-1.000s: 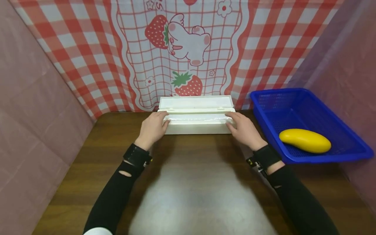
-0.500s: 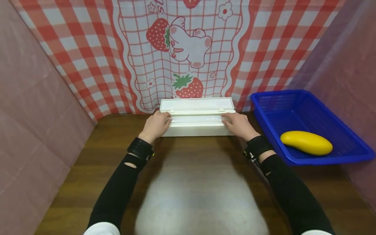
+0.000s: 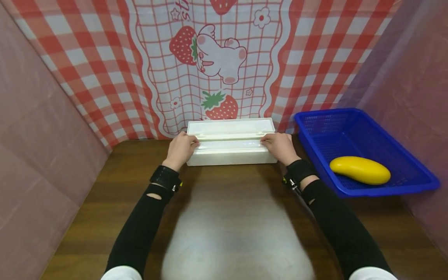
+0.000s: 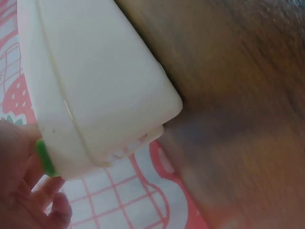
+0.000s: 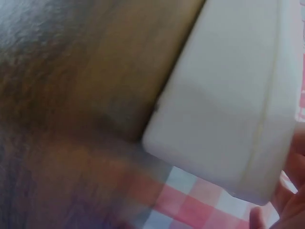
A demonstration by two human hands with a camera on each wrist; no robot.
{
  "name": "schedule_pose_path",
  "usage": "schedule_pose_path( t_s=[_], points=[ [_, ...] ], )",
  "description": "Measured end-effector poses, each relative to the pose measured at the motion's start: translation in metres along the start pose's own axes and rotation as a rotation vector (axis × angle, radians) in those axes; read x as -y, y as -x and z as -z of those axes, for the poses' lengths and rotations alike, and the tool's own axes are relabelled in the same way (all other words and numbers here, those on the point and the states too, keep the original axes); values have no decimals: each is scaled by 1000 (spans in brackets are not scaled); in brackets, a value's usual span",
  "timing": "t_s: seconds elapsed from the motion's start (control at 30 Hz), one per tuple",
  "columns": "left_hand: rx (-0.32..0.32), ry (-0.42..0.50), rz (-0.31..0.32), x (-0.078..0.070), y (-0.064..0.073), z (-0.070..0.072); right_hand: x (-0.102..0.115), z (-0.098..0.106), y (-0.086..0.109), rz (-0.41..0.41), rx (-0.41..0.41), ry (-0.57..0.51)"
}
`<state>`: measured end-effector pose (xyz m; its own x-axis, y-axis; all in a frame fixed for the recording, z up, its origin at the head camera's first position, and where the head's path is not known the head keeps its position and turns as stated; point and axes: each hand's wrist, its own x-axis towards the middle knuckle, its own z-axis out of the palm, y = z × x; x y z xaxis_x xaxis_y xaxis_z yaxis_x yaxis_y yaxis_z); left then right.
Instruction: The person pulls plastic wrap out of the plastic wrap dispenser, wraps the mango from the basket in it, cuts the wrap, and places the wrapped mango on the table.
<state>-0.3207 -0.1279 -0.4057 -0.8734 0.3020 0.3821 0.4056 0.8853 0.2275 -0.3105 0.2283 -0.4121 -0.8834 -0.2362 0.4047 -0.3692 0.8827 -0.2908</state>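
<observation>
Head view, and two arms in black sleeves point(image 3: 134, 229) reach forward from the near edge, over a brown worktop point(image 3: 234, 217) with a pale glare shining between them. Next up, black straps point(image 3: 163, 177) ring both wrists. Off to the right stands a blue basket point(image 3: 392, 190), its near rim closer than the hands, and inside it, toward that rim, lies a smooth yellow fruit-shaped piece point(image 3: 360, 170). Now the hands! Left hand point(image 3: 180, 151) at one end, right hand point(image 3: 281, 147) at the other, and between them sits the long white box point(image 3: 232, 158), flat on the worktop. Each grip brings thumb and finger together, pinching the clear film point(image 3: 229, 145) that runs across the box's top. Over to the wrist views: the box's ends hide those fingertips, while other fingers curl loosely beyond, and a green tab point(image 4: 46, 158) shows by the left hand's fingers. Farther back, the lid point(image 3: 231, 126) stands raised along the rear side, its inner face toward the person. And at the very back hangs a red-and-white checked cloth point(image 3: 309, 58), printed with strawberries and a pale cartoon animal, pink sheets point(image 3: 42, 116) flanking it.
</observation>
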Motion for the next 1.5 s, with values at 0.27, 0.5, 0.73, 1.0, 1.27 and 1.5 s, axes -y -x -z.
schedule_pose_path(
  t_s=[0.27, 0.5, 0.73, 1.0, 1.27, 1.5],
  points=[
    [-28, 31, 34, 3, -5, -1, -2, -3, -4, 15, -91, -1],
    [-38, 88, 111, 4, -2, 0, -2, -6, -2, 16, -131, 2],
    [-105, 192, 114, 4, -4, 0, -2, -5, -3, -39, -146, -60],
    [-189, 293, 111, 4, -9, 6, 4, 5, -10, -40, -202, -120],
    [-275, 302, 62, 0, -11, 21, 11, 21, -14, 13, -298, -134],
    [-353, 312, 25, -4, -11, 33, 17, 35, -15, 30, -342, -138]
  ],
)
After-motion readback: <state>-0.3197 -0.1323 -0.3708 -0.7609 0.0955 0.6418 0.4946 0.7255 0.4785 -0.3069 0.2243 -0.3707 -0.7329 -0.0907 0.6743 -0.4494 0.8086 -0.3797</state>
